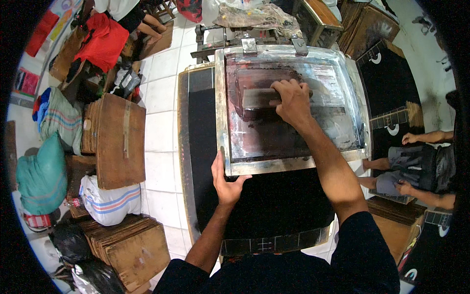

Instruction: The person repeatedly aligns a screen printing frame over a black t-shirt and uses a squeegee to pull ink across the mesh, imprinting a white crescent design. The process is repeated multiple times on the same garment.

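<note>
A screen-printing frame with a pale, ink-stained rim lies over black fabric on a long board. Dark ink coats much of its mesh, with whitish and bluish smears to the right. My right hand is closed over a squeegee that lies crosswise on the mesh; my fingers hide part of it. At the frame's near left corner, my left hand grips the rim, fingers along the side and thumb by the front edge. Two metal clamps hold the far rim.
Stacked brown boards and stuffed sacks stand on the left beyond white floor tiles. Another person sits at the right, near more black-covered boards. A stained cloth lies behind the frame.
</note>
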`<state>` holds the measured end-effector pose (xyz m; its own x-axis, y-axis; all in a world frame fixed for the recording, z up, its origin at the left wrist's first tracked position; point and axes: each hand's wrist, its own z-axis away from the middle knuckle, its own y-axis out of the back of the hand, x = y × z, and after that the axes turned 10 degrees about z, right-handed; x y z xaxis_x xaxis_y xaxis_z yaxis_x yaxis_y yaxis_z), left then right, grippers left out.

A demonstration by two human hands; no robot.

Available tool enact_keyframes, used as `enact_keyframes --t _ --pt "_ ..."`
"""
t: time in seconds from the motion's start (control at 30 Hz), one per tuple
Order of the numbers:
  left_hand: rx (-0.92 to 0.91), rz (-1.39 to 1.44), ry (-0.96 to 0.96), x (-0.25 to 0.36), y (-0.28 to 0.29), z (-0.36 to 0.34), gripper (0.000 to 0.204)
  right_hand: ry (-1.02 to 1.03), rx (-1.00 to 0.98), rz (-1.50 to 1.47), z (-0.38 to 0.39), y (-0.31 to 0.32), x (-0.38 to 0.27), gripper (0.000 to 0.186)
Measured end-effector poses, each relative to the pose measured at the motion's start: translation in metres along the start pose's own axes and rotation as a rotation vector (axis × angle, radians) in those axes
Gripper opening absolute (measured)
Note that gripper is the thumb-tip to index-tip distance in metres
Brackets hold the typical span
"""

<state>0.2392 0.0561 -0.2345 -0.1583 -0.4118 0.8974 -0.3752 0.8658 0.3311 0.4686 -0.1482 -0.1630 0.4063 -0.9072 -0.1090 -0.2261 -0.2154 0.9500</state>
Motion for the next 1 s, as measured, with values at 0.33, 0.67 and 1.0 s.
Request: enact_keyframes --t 0.33,0.67,1.0 --pt "-0.019 -0.009 0.044 0.000 0.003 0.002 0.122 -0.029 -0.063 0.059 -0.112 -0.060 0.036 0.047" --pt "-0.010 0.064 0.138 0.010 0.001 0.002 0.118 -0.032 0.040 0.011 0.015 -0.024 -0.014 0.035" --pt "-0.002 0.078 0.284 0.063 0.013 -0.016 0.125 -0.157 0.458 -0.039 0.124 0.044 -0.047 0.033"
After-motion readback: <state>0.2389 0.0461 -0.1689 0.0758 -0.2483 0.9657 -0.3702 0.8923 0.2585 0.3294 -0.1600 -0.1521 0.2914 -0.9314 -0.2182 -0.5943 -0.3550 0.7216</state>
